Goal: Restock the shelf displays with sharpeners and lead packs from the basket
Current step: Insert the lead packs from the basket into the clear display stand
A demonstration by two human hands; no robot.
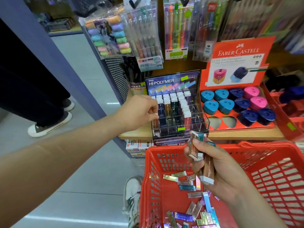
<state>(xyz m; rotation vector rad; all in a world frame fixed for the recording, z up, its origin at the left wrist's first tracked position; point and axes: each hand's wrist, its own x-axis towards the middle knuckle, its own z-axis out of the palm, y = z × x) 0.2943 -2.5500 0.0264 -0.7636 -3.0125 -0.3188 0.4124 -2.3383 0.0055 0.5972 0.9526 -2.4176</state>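
Wooden shelf (246, 134): slim shiny lead packs (169, 109), white caps

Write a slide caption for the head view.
Left hand pinches a lead pack at the display; right hand grips spare packs.

Your left hand (139, 112) pinches 1 white-capped lead pack (156, 114) at the front-left column of the clear lead display (197, 116), whose rows stand partly filled. Your right hand (218, 170) grips a bundle of metallic packs (195, 150) above the red basket (271, 170), where loose packs (189, 209) lie scattered. 10 sharpeners (225, 106) sit in the red tray (233, 127), with 2 sockets bare.
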